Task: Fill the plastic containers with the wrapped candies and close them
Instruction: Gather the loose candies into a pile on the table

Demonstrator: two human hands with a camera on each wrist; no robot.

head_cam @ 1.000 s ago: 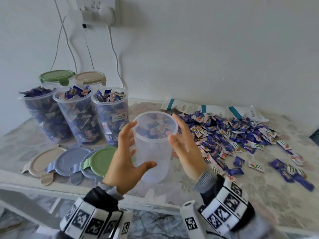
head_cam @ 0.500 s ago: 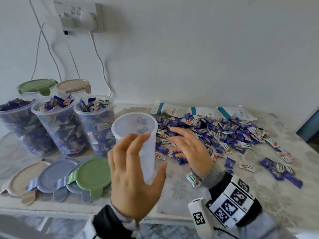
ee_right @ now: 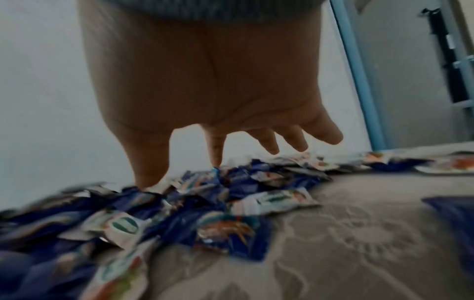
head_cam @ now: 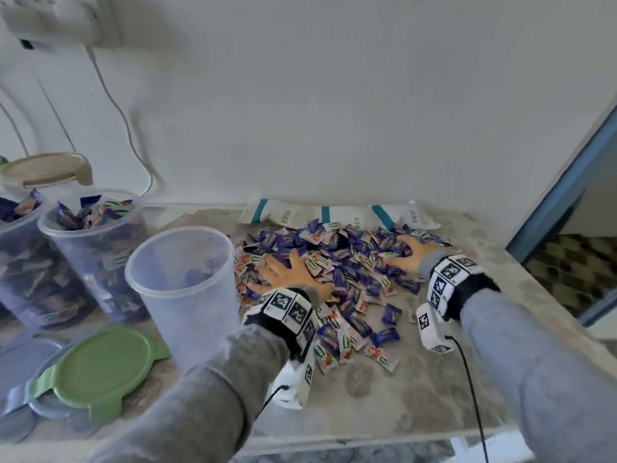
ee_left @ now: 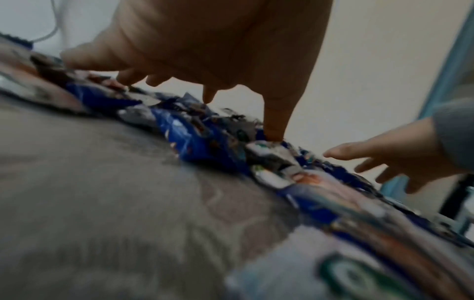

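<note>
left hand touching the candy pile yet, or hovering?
Touching. In the left wrist view the left hand has a fingertip planted on the wrapped candies; the head view shows it spread flat on the pile.

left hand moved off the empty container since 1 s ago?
Yes. The left hand has let go of the empty container and gone right, onto the candy pile, fingers spread.

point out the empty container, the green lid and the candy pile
empty container [head_cam: 187, 295]: head view, its clear front wall
green lid [head_cam: 100, 365]: head view, middle of its flat top
candy pile [head_cam: 350, 262]: head view, heap between the hands
</note>
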